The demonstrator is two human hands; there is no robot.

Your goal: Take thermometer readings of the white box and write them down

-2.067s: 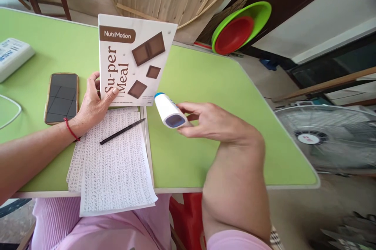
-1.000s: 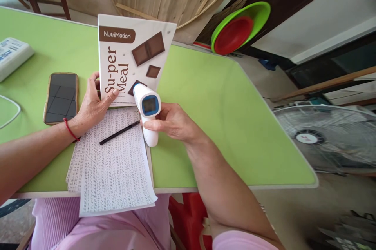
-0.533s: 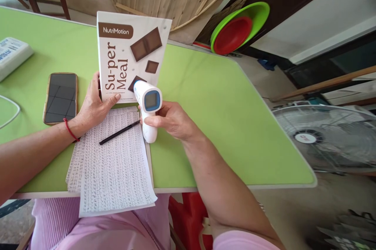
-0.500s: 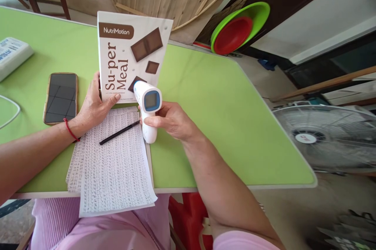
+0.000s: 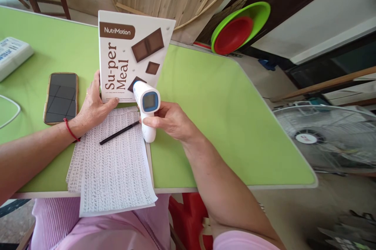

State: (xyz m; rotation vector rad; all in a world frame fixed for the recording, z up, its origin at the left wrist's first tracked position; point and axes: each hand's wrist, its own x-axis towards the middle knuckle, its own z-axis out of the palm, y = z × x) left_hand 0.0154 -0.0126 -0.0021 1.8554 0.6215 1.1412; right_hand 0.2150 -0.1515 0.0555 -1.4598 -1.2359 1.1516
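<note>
My left hand [image 5: 98, 103] grips the lower left corner of a white NutriMotion box [image 5: 117, 52], thumb on its front. The box stands upright, its face with chocolate pictures turned toward me. In my right hand [image 5: 173, 120] is a white infrared thermometer [image 5: 149, 128], closed around its handle. Its blue-rimmed screen faces me and looks grey, and its front end points at the box's lower part. Below the box lie handwritten sheets of paper [image 5: 114, 179], overhanging the table's near edge. A black pen [image 5: 119, 133] rests across them, its right end by the thermometer.
A smartphone [image 5: 61, 97] with a dark screen lies left of my left hand on the green table [image 5: 211, 124]. Further left are a white device [image 5: 13, 56] and a white cable [image 5: 16, 103]. A fan [image 5: 323, 138] stands beyond the table's right edge.
The box has tilted or shifted very slightly to the right in my left hand. The thermometer has moved a touch to the left. The papers, pen and phone stay in place.
</note>
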